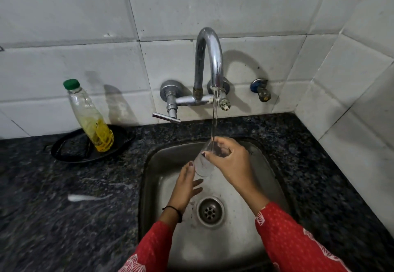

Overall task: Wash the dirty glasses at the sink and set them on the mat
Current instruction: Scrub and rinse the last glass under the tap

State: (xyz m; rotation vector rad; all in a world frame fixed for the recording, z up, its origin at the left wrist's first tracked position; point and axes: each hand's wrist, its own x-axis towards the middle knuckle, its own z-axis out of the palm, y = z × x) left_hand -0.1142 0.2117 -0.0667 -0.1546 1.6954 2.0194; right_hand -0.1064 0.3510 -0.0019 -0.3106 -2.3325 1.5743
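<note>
A dark stone counter (64, 207) is set around a steel sink (213, 250) beneath a white tiled wall. Over the basin, a clear, wet glass (202, 165) is gripped near its rim by the right hand (230, 161), while its base is steadied by the open left hand (185, 186). It could be dropped, since the wet surface looks slippery. Water is poured into it from the tap (210, 58). No mat is seen.

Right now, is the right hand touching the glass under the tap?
Touching. The head view shows the right hand wrapped around the glass near its rim, the fingers curled over it.
</note>
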